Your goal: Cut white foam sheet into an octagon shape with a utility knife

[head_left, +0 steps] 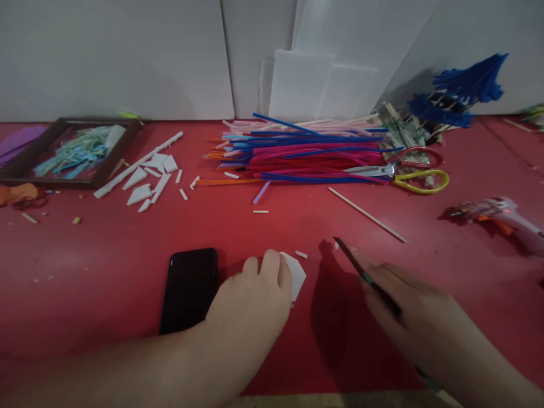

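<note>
My left hand [259, 306] presses on a small white foam piece [296, 277] lying on the red table. Its fingers are curled over the piece, and only the piece's angular right end shows. In my right hand [412, 311] is a craft knife [374, 286] with a dark blade, its tip pointing up and left, to the right of the foam. The blade is apart from the white piece. Small white offcuts [301, 255] lie near the foam. A black phone [189, 289] rests flat just left of my left hand.
Pipe cleaners [314, 150] lie in a pile at the back, with scissors [399, 170] on their right end. White foam scraps [148, 178] and a brown frame [76, 182] are at left. A thin stick [368, 214] and a glue gun [497, 209] lie at right.
</note>
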Demonstrator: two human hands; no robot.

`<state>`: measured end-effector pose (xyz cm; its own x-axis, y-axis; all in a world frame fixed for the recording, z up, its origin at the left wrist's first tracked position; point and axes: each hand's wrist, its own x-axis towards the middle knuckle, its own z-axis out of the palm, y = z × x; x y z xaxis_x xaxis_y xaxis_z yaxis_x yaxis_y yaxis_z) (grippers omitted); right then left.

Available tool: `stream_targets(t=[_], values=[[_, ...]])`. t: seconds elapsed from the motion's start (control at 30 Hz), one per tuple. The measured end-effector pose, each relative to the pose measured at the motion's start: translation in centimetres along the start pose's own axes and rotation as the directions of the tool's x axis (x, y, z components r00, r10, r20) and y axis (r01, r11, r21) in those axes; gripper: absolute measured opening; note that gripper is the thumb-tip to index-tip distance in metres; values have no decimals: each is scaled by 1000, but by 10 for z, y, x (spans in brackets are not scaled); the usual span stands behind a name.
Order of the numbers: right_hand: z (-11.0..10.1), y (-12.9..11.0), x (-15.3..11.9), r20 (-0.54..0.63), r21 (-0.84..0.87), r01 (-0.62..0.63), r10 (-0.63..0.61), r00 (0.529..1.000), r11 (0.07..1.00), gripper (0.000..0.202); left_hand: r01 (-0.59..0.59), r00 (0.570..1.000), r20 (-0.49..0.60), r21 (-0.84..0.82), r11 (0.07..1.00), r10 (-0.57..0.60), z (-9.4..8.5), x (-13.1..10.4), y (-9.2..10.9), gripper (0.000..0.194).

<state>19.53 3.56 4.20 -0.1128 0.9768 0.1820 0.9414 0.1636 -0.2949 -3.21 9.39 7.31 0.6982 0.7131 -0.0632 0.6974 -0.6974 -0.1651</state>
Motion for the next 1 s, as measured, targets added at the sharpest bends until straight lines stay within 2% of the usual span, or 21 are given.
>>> stream_targets(t=[0.07, 0.13, 0.3, 0.4, 0.57, 0.8, 1.0], values=[[0, -4, 2, -6, 48, 22, -21, 1000, 999, 47, 13, 999, -42, -15, 1000, -14, -4, 1, -1, 71], [-1, -10, 4, 22, 97, 58, -61, 998, 994, 46, -8, 997, -81, -46, 999, 4, -6, 3, -4, 75], [1, -18, 4, 69, 127, 72, -81, 994, 989, 46, -172, 984, -68, -162, 972, 163, -3, 1, -6, 53], [4, -17, 4, 75, 100, 87, -94, 993, 991, 44, -220, 972, -123, -164, 962, 202, 1, -3, -2, 40], [3, -18, 6, 80, 62, 93, -98, 992, 994, 44, -222, 961, -200, -131, 966, 193, 4, -6, 3, 32], [-1, -27, 8, 151, 237, 90, -128, 980, 967, 50, -227, 958, -202, -97, 969, 204, 4, -4, 4, 33], [4, -28, 9, 175, 241, 116, -160, 971, 964, 48, -218, 953, -233, -76, 973, 196, 3, -3, 5, 34]])
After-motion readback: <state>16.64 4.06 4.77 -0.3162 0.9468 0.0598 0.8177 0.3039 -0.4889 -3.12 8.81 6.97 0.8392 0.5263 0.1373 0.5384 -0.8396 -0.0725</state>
